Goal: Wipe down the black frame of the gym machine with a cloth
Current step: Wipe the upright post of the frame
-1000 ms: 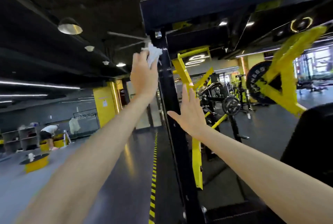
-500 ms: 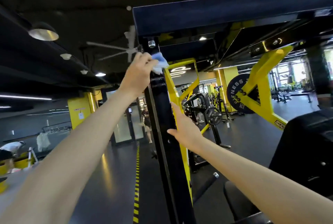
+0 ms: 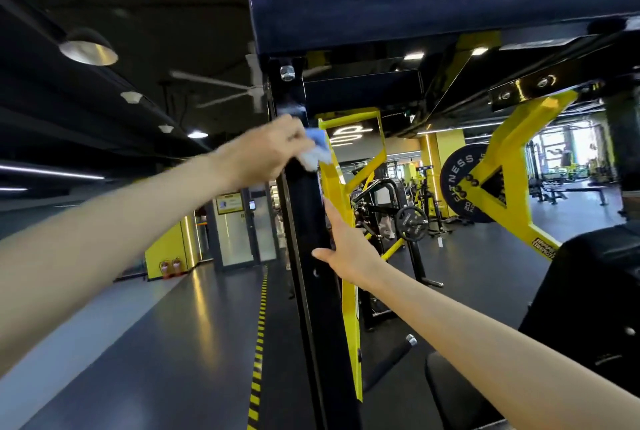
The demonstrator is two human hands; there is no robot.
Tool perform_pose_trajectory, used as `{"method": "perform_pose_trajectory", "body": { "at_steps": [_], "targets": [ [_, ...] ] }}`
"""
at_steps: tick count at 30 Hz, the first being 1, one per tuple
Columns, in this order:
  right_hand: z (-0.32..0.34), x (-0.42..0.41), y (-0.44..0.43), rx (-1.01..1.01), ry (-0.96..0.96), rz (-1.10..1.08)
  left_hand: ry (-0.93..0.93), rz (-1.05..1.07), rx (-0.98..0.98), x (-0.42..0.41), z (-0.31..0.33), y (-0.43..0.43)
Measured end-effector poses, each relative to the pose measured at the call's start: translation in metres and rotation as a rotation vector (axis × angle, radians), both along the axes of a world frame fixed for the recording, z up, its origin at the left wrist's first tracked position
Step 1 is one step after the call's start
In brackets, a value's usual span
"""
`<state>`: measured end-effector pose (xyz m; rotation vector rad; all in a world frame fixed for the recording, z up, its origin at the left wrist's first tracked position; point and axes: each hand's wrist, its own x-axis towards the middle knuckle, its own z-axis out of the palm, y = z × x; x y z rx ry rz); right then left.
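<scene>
I'm pressing the blue cloth (image 3: pixel 313 149) against the black frame upright (image 3: pixel 304 208), upper section, just below the top crossbeam (image 3: pixel 433 10). L grip (image 3: pixel 266 152) is grasping the cloth w/ curled fingers. R grip (image 3: pixel 349 246) is released, fingers straight, lying against the upright's right edge lower down, beside the yellow arm (image 3: pixel 348 308). Wt plate (image 3: pixel 457 180) is hanging well behind.

Left hand (image 3: pixel 268 149) presses blue cloth (image 3: pixel 316 150) on black upright (image 3: pixel 306 215); right hand (image 3: pixel 349 244) flat against it.
</scene>
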<state>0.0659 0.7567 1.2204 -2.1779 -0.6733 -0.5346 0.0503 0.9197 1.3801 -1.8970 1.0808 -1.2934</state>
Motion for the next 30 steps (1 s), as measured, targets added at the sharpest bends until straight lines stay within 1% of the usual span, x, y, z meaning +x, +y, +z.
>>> {"method": "perform_pose_trajectory", "body": {
  "at_steps": [1,3,4,5,7,8,9,11,12,13,14,16,17,18,19,20,22,23,24,25,27,28,29,30],
  "targets": [
    [0.001,0.0,0.0,-0.007,-0.005,0.0,-0.049,-0.015,-0.117,0.001,0.012,0.0],
    [0.001,0.001,-0.002,-0.016,-0.018,-0.003,-0.116,-0.079,-0.433,0.002,0.022,-0.004],
    [0.001,0.001,-0.003,-0.022,-0.022,-0.005,-0.129,-0.079,-0.479,0.005,0.017,-0.006],
    [0.001,0.001,-0.004,-0.034,-0.025,-0.007,-0.138,-0.068,-0.423,0.008,0.009,-0.009],
    [0.001,0.002,-0.005,-0.06,-0.032,-0.013,-0.081,-0.036,-0.162,0.009,-0.001,-0.008],
    [0.002,0.003,-0.005,-0.071,-0.035,-0.014,-0.051,-0.008,-0.12,0.008,0.008,-0.006],
    [0.002,0.004,-0.006,-0.079,-0.037,-0.01,-0.061,0.02,-0.178,0.005,0.019,-0.007],
    [0.002,0.005,-0.005,-0.069,-0.038,-0.002,-0.149,-0.006,-0.401,0.009,0.031,-0.011],
    [0.001,0.005,-0.004,-0.06,-0.037,-0.002,-0.156,-0.042,-0.485,0.013,0.022,-0.014],
    [0.0,0.005,-0.004,-0.054,-0.034,-0.006,-0.12,-0.071,-0.502,0.016,0.003,-0.016],
    [-0.001,0.006,-0.004,-0.05,-0.026,-0.013,-0.031,-0.082,-0.451,0.017,-0.021,-0.018],
    [-0.001,0.008,-0.004,-0.051,-0.016,-0.027,0.146,-0.076,-0.195,0.008,-0.071,-0.017],
    [-0.001,0.009,-0.004,-0.058,-0.012,-0.032,0.201,-0.048,-0.09,0.002,-0.079,-0.016],
    [0.0,0.008,-0.004,-0.061,-0.01,-0.028,0.221,-0.033,-0.055,0.0,-0.073,-0.015],
    [0.001,0.007,-0.005,-0.061,-0.017,-0.019,0.19,-0.022,-0.099,-0.001,-0.058,-0.017],
    [0.001,0.005,-0.006,-0.063,-0.023,-0.009,0.135,-0.027,-0.217,0.001,-0.039,-0.018],
    [0.0,0.001,-0.007,-0.055,-0.03,0.015,-0.002,-0.08,-0.528,0.003,-0.004,-0.015],
    [-0.001,0.0,-0.007,-0.036,-0.033,0.025,-0.02,-0.09,-0.623,0.004,0.0,-0.012],
    [-0.001,0.0,-0.006,-0.019,-0.036,0.031,-0.022,-0.108,-0.63,0.005,-0.006,-0.01],
    [-0.002,0.001,-0.006,-0.014,-0.04,0.032,-0.007,-0.108,-0.554,0.004,-0.019,-0.009],
    [-0.002,0.004,-0.005,-0.023,-0.048,0.02,0.106,-0.058,-0.298,-0.002,-0.048,-0.002],
    [-0.001,0.004,-0.004,-0.03,-0.049,0.011,0.135,-0.023,-0.235,-0.004,-0.048,0.003],
    [0.0,0.004,-0.004,-0.037,-0.047,0.008,0.136,-0.004,-0.258,-0.005,-0.038,0.006],
    [0.0,0.004,-0.004,-0.041,-0.045,0.006,0.089,-0.032,-0.349,-0.003,-0.026,0.006]
  ]
}}
